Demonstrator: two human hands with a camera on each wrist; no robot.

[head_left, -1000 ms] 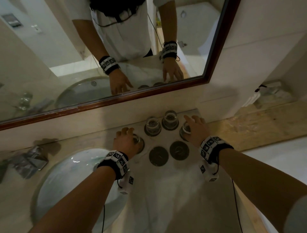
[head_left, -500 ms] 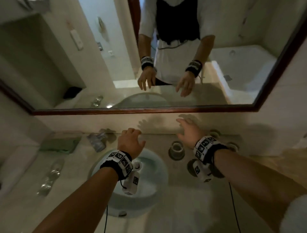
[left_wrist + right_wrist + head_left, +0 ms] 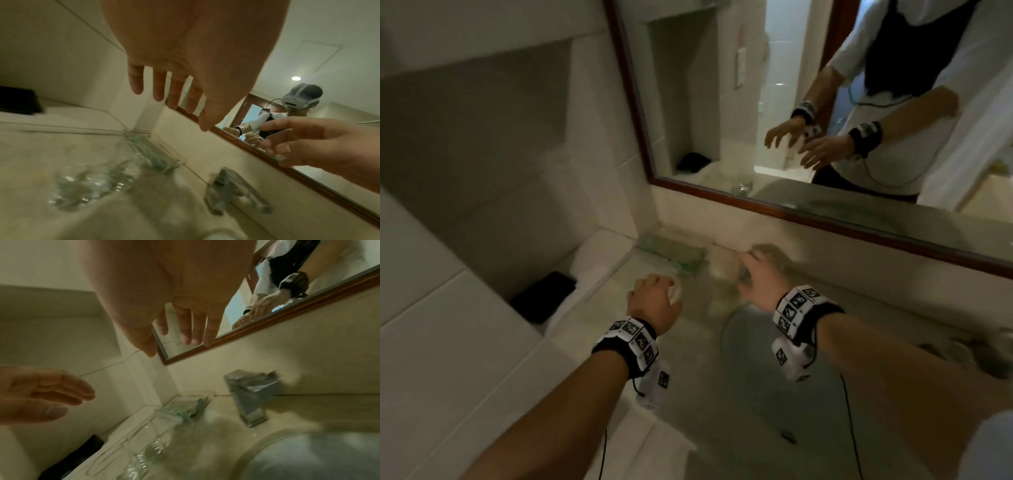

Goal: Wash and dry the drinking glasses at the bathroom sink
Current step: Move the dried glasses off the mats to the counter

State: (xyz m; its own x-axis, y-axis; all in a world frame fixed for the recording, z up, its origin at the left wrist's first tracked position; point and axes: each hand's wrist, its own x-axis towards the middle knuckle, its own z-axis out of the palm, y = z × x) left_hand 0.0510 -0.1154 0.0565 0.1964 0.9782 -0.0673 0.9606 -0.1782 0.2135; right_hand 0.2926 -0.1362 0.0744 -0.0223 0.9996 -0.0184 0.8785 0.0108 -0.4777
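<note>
My left hand (image 3: 654,294) hovers above the counter left of the sink (image 3: 767,363), fingers loosely spread and holding nothing. The left wrist view shows those fingers (image 3: 158,91) straight over blurred clear drinking glasses (image 3: 92,183) on the counter. My right hand (image 3: 756,277) reaches forward beside it, near the faucet (image 3: 251,395), also empty with fingers (image 3: 189,327) extended. In the right wrist view the clear glasses (image 3: 144,451) stand below and left of the basin (image 3: 308,456). Motion blur hides how the glasses stand.
A glass tray (image 3: 674,251) holding small packets sits in the back corner under the wood-framed mirror (image 3: 791,209). A black object (image 3: 544,296) lies on the lower ledge at left. Tiled walls close off the left side.
The view has swung left. Both hands left the glasses on the coasters at right and moved across the sink to the counter's left end, still empty.
</note>
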